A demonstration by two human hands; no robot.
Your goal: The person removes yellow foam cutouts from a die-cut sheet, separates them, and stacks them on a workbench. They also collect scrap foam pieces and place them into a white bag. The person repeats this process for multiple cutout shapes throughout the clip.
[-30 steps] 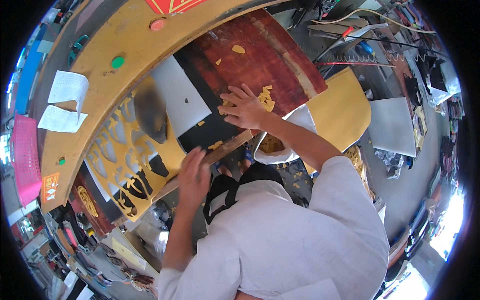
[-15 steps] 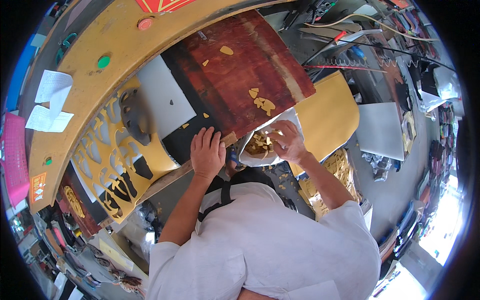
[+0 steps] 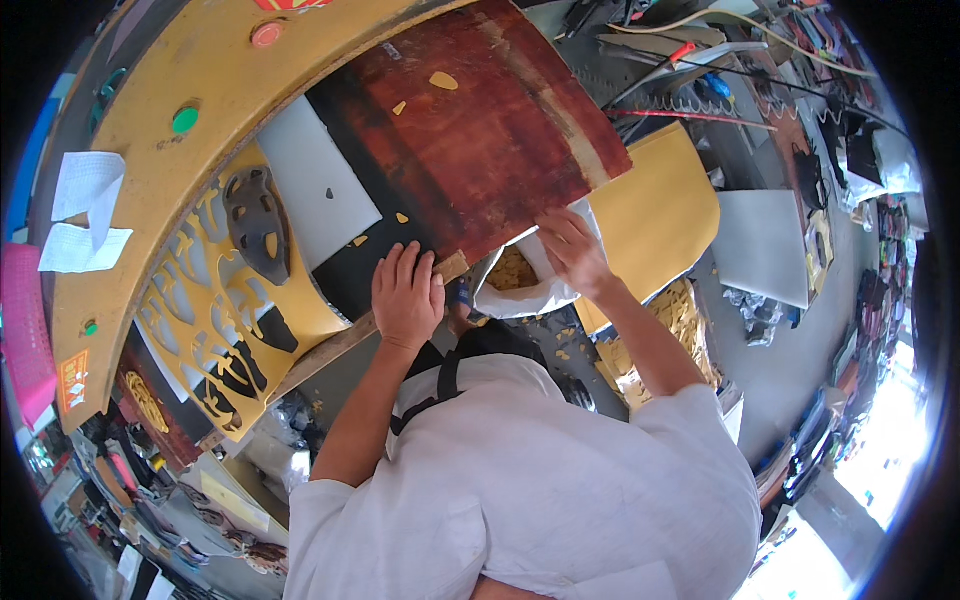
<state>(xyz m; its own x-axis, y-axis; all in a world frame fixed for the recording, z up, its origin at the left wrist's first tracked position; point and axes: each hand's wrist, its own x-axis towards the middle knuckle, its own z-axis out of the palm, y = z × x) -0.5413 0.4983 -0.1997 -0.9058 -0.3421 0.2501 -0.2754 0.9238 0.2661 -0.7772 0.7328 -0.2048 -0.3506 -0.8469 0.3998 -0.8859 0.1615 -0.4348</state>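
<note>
My left hand (image 3: 408, 296) lies palm down with fingers spread on the black strip at the board's near edge, beside a small wooden block (image 3: 452, 266). My right hand (image 3: 578, 258) reaches to the near right edge of the dark red board (image 3: 460, 140); its fingers are stretched out, with nothing visible in them. Just below that edge hangs a white bag (image 3: 545, 297), its mouth showing yellow scraps (image 3: 512, 270). Farther up the board lie two loose yellow pieces, the larger an oval one (image 3: 444, 81). Two small yellow bits (image 3: 402, 218) rest near my left hand.
To the left, a dark grey cutting die (image 3: 257, 222) sits on a yellow sheet (image 3: 300, 312) with cut-out holes, beside a white board (image 3: 318, 165). A yellow machine beam (image 3: 160, 150) arches over the left. Another yellow sheet (image 3: 660, 200) lies right of the bag.
My right hand has moved from over the bag's mouth up to the board's edge. The cluster of yellow scraps there no longer shows. My left hand stays on the edge.
</note>
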